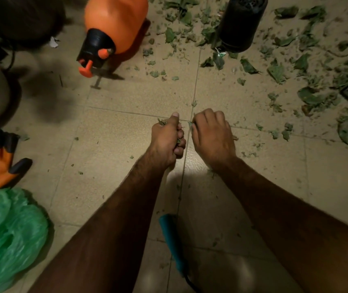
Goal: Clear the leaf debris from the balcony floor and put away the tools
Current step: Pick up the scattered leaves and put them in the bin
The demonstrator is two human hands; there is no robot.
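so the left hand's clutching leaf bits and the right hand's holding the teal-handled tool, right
Not quite. The left hand does clutch leaf bits, but the teal-handled tool lies on the floor, in neither hand, as the head view shows. The right hand is curled on leaf bits.

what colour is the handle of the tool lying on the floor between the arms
The tool handle is teal blue, shown low in the head view.
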